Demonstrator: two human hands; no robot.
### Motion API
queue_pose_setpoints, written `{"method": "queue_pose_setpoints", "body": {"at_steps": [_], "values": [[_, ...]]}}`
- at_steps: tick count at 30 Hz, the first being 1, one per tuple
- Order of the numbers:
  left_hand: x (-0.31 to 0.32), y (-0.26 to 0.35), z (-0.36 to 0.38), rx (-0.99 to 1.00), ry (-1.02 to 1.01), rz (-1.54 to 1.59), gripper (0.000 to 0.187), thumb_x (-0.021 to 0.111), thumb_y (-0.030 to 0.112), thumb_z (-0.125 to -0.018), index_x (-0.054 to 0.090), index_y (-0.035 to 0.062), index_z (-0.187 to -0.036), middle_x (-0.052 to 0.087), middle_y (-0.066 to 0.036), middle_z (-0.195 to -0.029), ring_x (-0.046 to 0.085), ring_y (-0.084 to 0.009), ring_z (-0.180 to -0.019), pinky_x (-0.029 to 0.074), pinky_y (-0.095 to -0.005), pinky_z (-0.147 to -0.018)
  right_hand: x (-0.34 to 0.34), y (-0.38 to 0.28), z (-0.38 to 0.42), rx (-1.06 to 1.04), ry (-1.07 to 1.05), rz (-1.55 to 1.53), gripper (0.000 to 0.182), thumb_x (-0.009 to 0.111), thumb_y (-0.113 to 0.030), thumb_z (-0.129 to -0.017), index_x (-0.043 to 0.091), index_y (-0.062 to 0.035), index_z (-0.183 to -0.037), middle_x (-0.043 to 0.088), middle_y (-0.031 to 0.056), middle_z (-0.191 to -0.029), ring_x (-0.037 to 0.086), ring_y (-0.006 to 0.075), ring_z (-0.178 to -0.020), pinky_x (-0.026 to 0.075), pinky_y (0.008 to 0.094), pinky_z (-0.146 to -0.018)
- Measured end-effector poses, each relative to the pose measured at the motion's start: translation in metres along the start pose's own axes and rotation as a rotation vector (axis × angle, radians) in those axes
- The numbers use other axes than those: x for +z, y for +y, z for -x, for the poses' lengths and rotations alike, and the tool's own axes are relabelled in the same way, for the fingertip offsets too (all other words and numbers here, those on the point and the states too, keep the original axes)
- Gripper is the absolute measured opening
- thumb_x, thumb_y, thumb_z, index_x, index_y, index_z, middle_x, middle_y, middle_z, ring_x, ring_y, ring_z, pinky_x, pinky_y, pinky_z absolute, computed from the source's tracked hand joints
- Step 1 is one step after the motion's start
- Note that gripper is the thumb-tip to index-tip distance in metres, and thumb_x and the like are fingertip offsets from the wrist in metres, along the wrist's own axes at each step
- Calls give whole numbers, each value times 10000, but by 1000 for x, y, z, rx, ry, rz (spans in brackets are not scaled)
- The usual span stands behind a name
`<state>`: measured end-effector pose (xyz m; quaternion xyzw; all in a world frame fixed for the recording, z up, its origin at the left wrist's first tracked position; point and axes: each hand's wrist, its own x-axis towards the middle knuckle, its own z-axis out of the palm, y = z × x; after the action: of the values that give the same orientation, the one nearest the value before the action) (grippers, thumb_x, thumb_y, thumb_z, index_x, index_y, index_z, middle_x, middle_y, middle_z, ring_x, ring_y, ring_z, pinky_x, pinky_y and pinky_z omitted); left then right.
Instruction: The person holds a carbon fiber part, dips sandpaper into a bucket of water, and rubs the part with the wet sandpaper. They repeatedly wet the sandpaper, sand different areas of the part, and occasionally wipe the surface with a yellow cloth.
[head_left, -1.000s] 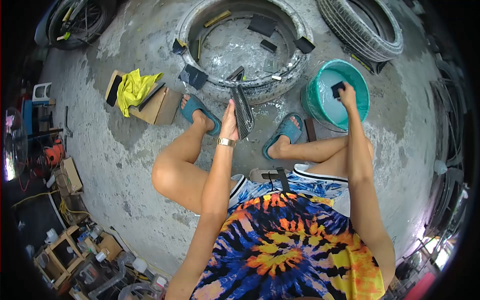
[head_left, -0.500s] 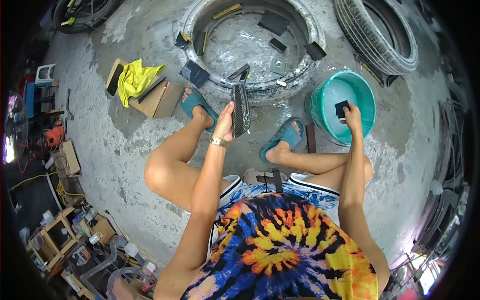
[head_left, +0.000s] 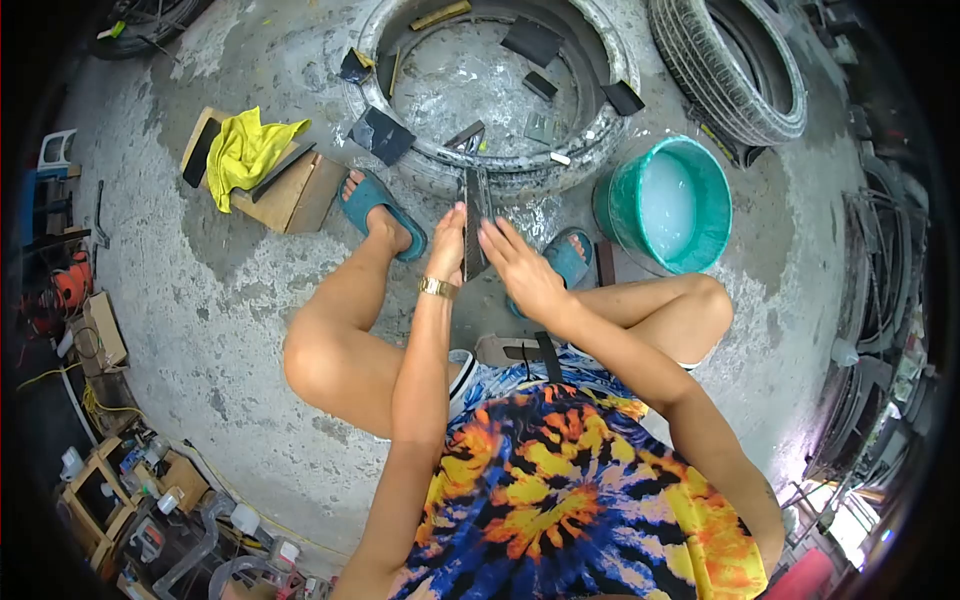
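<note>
My left hand (head_left: 447, 248) grips a narrow dark part with a carbon-fibre weave (head_left: 474, 228) and holds it upright in front of me. Pressed to the right face of this part is my right hand (head_left: 522, 272), its fingers nearly straight. The black square of sandpaper seen earlier in that hand is now mostly hidden between fingers and part. To the right stands a green bucket (head_left: 617, 205) with cloudy water (head_left: 667, 210). Just beyond the part, a large tyre (head_left: 622, 65) lies flat on the floor.
Dark sheets (head_left: 382, 135) and small blocks (head_left: 540, 85) lie on and inside the tyre. A yellow cloth (head_left: 245, 160) drapes over a cardboard box (head_left: 300, 195) at left. Another tyre (head_left: 700, 80) rests at upper right. Wooden shelving (head_left: 100, 490) with clutter fills the lower left.
My right hand has moved left from above the bucket to the carbon-fibre part, carrying the black sandpaper. My left hand still holds the part, and the view has shifted slightly.
</note>
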<state>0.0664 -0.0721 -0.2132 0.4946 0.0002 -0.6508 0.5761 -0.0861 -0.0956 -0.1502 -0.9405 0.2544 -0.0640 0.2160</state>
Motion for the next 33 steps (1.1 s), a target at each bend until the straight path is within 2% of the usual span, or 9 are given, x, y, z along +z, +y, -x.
{"method": "queue_pose_setpoints", "body": {"at_steps": [4, 8, 12, 14, 17, 22, 26, 29, 33], "values": [[-1, -8, 0, -8, 23, 4, 290, 443, 305, -997, 595, 60, -1028, 645, -38, -895, 618, -119, -754, 516, -264, -667, 0, 27, -49, 23, 40, 189, 581, 516, 3, -721, 432, 107, -1286, 409, 244, -1373, 359, 386, -1308, 339, 362, -1081], [-6, -5, -1, -25, -14, 65, 308, 439, 307, -998, 589, 47, -1068, 645, -39, -909, 619, -119, -768, 514, -260, -681, -8, 1, -11, -7, -113, 200, 602, 538, -62, -708, 450, 98, -1281, 435, 229, -1356, 384, 380, -1289, 359, 366, -1066], [-8, -20, -5, 37, 22, 11, 330, 450, 305, -995, 583, 17, -1087, 636, -45, -936, 595, -108, -810, 481, -256, -720, -5, 13, -32, -11, -155, 264, 577, 527, -79, -732, 456, 99, -1276, 438, 223, -1355, 389, 367, -1288, 381, 368, -1047], [-5, -19, -10, 62, 68, -11, 353, 460, 308, -993, 578, -9, -1093, 624, -48, -953, 557, -107, -869, 442, -260, -781, 3, 22, -55, 34, -65, 485, 544, 522, -96, -760, 464, 94, -1267, 449, 205, -1351, 407, 362, -1272, 397, 370, -1030], [-10, -20, -14, 31, 61, -52, 357, 445, 301, -999, 568, -17, -1106, 623, -56, -963, 548, -110, -903, 432, -272, -809, -4, -2, -16, -31, -116, 428, 515, 508, -84, -771, 469, 93, -1253, 443, 208, -1356, 421, 356, -1258, 407, 367, -1019], [-1, -17, -8, 31, 64, 30, 350, 447, 299, -994, 584, -13, -1075, 628, -51, -957, 583, -115, -810, 466, -262, -722, 5, 18, -56, 42, -103, 545, 555, 518, -103, -785, 433, 100, -1294, 414, 219, -1379, 392, 362, -1290, 384, 398, -1038], [0, -17, -10, 65, 100, -53, 325, 421, 287, -1004, 580, 13, -1080, 640, -50, -930, 611, -114, -798, 486, -257, -688, 2, 5, -17, -12, -133, 439, 515, 490, -95, -803, 443, 101, -1276, 413, 238, -1376, 398, 360, -1282, 394, 382, -1026], [7, -12, -2, 78, 50, 19, 312, 436, 284, -999, 588, 18, -1056, 637, -49, -930, 604, -113, -802, 478, -252, -695, 9, 26, -62, 69, -97, 561, 544, 491, -117, -807, 427, 90, -1306, 421, 219, -1377, 393, 355, -1292, 383, 388, -1040], [7, -5, -1, 39, 73, -63, 324, 429, 285, -1000, 583, 10, -1074, 631, -45, -926, 592, -115, -781, 471, -264, -701, -5, 5, -21, -68, -159, 609, 507, 484, -134, -808, 467, 80, -1268, 430, 217, -1375, 428, 335, -1263, 386, 377, -1032]]}}
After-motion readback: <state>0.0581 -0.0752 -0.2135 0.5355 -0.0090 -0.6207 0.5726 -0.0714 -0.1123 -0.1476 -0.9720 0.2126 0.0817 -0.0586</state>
